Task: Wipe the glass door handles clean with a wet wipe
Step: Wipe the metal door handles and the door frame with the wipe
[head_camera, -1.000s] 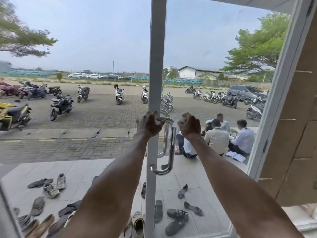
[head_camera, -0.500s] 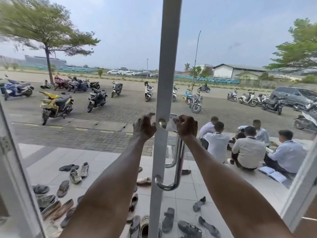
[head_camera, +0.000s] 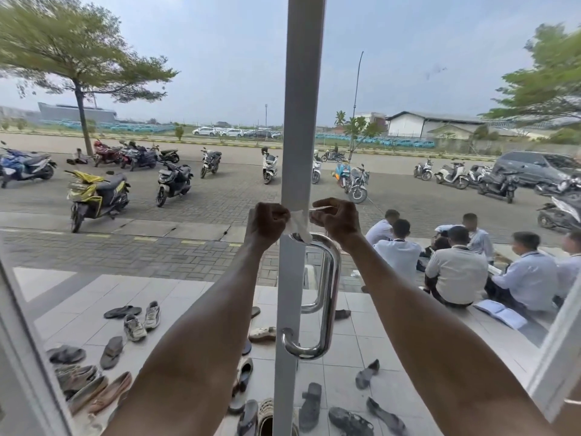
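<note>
The white wet wipe (head_camera: pixel 297 226) hangs just above the door handle (head_camera: pixel 331 287), and its lower end touches the handle's top bend. The handle is a chrome D-shaped bar, upright, fixed to the white door frame (head_camera: pixel 303 105) at both ends. A second chrome bar (head_camera: pixel 312 305) shows through the glass right behind it.

The left hand (head_camera: pixel 267 223) is above and to the left of the handle, its fingers curled into a fist around the wipe's left end. The right hand (head_camera: pixel 339 221), above the handle's top bend, pinches the wipe's right edge between thumb and fingertips.

Beyond the glass, shoes and sandals (head_camera: pixel 135 325) lie scattered on the tiled porch, lower left of the handle. To the handle's right, a group of people (head_camera: pixel 456 272) sits on the step. Parked scooters (head_camera: pixel 94 193) stand far beyond the handle.
</note>
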The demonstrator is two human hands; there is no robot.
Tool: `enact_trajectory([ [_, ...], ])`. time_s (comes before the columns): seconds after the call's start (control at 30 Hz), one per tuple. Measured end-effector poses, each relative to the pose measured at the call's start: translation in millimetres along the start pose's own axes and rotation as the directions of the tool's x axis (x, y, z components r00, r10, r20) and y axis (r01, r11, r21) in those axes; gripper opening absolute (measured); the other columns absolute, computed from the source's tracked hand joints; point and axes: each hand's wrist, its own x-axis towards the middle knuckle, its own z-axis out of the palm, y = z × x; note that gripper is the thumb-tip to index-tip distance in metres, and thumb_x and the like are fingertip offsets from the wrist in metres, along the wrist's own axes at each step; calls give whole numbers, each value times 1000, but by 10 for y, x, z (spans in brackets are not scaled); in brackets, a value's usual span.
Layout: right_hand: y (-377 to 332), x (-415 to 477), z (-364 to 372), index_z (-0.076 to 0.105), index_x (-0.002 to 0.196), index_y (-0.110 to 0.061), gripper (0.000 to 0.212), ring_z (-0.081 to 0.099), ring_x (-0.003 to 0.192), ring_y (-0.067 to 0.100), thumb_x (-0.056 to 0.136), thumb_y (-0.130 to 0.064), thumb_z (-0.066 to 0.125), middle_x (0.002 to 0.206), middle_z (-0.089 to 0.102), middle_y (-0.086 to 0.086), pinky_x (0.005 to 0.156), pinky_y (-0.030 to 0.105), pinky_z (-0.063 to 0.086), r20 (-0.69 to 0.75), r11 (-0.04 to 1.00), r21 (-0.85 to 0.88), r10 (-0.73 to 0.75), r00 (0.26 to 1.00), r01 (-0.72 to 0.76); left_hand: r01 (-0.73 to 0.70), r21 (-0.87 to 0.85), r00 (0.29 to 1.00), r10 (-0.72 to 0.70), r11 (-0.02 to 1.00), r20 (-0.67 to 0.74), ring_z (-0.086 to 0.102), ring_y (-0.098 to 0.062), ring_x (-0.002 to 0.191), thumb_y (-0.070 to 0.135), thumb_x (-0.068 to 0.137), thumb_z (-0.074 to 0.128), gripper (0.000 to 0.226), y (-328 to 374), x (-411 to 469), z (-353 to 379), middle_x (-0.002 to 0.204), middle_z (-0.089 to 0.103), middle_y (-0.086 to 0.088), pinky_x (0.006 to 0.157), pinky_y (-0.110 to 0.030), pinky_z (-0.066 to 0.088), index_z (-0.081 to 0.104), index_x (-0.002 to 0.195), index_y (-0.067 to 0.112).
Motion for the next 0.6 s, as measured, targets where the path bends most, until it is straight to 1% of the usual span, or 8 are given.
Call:
enact_trajectory([
  [0.07,7,18,-10,69,102,-12,26,73,79,26,80,-24,77,84,74,12,82,47,58,21,1000,-11,5,1000,-4,22,-34,1000,-21,999,19,68,-9,87,12,82,69,16,-7,35,8,95,77,-5,73,-11,42,79,95,12],
  [0.13,-28,-1,-13,66,112,-17,59,72,84,20,67,-53,79,89,75,9,85,42,56,125,997,-69,34,992,-25,36,-64,999,-34,997,38,68,-10,85,14,81,70,15,-6,63,26,94,77,-4,74,-16,45,79,94,13],
  [0.17,-41,-13,-5,65,114,-17,67,72,84,18,62,-57,80,91,75,8,84,39,56,167,994,-107,35,985,-17,43,-84,998,-38,996,56,69,-10,84,17,80,73,14,-4,73,32,90,77,-3,72,-17,48,79,92,14],
  [0.2,-40,-20,7,66,114,-17,66,72,84,17,61,-54,81,91,75,8,83,36,57,184,989,-148,24,983,4,45,-107,996,-37,993,77,70,-11,83,19,78,76,13,-3,81,36,86,76,-1,70,-18,51,79,90,14],
  [0.27,-31,-14,20,70,107,-15,44,71,83,17,70,-34,83,91,74,9,78,32,58,153,979,-199,-2,988,33,26,-131,995,-13,991,94,71,-13,79,18,77,77,10,-24,91,54,78,74,2,66,-17,51,79,86,13],
  [0.37,-30,5,20,73,103,-10,24,67,79,19,79,-13,76,96,73,13,65,25,55,107,991,-134,8,994,6,21,-157,994,-3,987,113,67,-14,77,11,81,74,10,-74,99,33,84,75,-6,75,-25,54,78,90,9],
  [0.47,-26,34,24,73,105,-8,21,63,87,19,84,-11,70,100,71,11,69,23,51,125,985,-173,10,992,12,89,-266,985,-44,960,169,66,-18,81,4,83,70,17,-117,107,-13,89,73,-11,81,-31,54,76,99,3],
  [0.6,-67,35,73,72,107,-12,24,64,84,20,83,-9,70,99,71,11,67,25,51,145,999,-27,50,988,-46,221,-498,970,-138,839,199,67,-25,85,-5,88,59,25,-85,77,-61,97,69,-18,72,-27,60,69,111,-1],
])
